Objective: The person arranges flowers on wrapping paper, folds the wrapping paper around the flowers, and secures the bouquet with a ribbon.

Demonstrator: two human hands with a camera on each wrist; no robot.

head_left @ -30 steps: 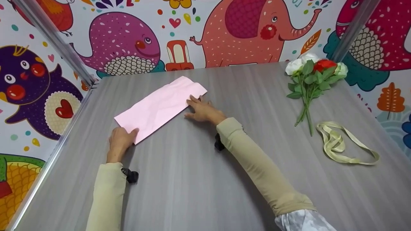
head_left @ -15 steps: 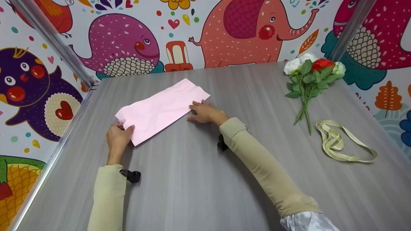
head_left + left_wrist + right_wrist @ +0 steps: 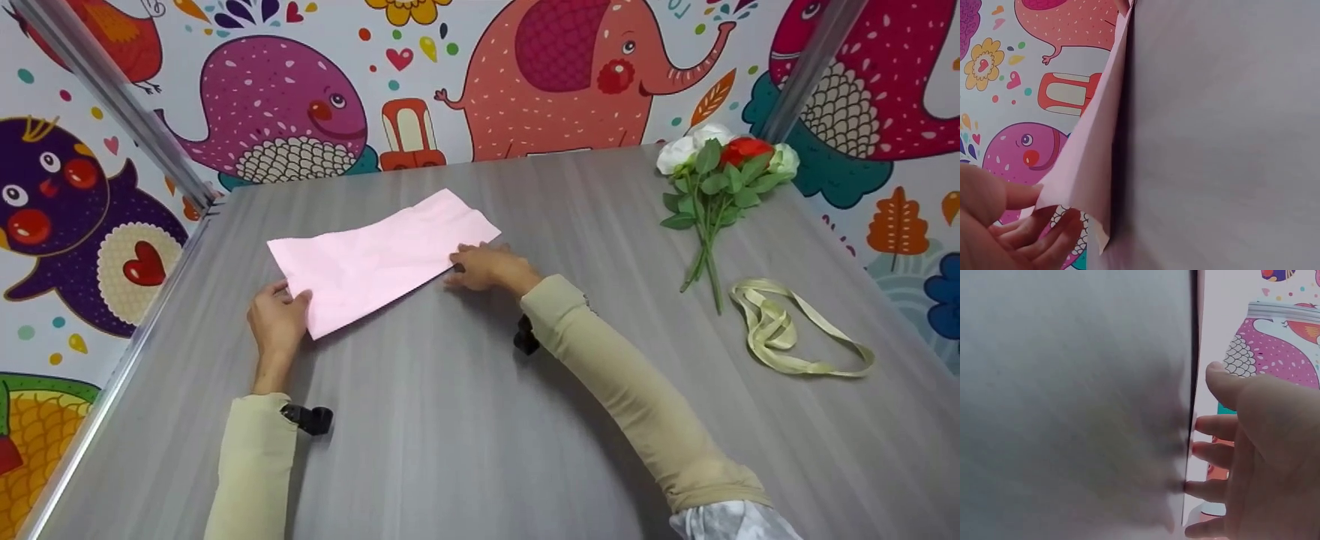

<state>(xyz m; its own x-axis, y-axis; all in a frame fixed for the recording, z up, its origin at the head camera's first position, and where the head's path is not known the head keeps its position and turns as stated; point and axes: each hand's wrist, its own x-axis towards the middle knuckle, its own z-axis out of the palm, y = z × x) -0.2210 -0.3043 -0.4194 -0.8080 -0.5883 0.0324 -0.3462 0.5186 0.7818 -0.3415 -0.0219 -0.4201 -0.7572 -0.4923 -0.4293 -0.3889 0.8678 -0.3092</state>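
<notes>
A sheet of pink paper (image 3: 375, 259), apparently folded, lies at a slant on the table in the head view, its left end lifted. My left hand (image 3: 277, 322) pinches that end between thumb and fingers. The left wrist view has the paper (image 3: 1092, 152) curving up from the tabletop, with the left hand (image 3: 999, 225) at its raised corner. Along the near edge, toward the right end, my right hand (image 3: 491, 268) touches the paper. In the right wrist view the right hand (image 3: 1275, 450) has its fingers extended, their tips against the paper (image 3: 1221, 315).
A bunch of artificial roses (image 3: 720, 172), white and red with green leaves, lies at the far right of the grey table (image 3: 480, 435). Nearer on that side is a loosely looped pale yellow ribbon (image 3: 772, 330). Walls printed with cartoon animals (image 3: 562, 82) bound the back and sides.
The paper's left end has been lifted by the left hand, which moved from resting on its corner to pinching it. Paper and right hand have shifted slightly right and nearer.
</notes>
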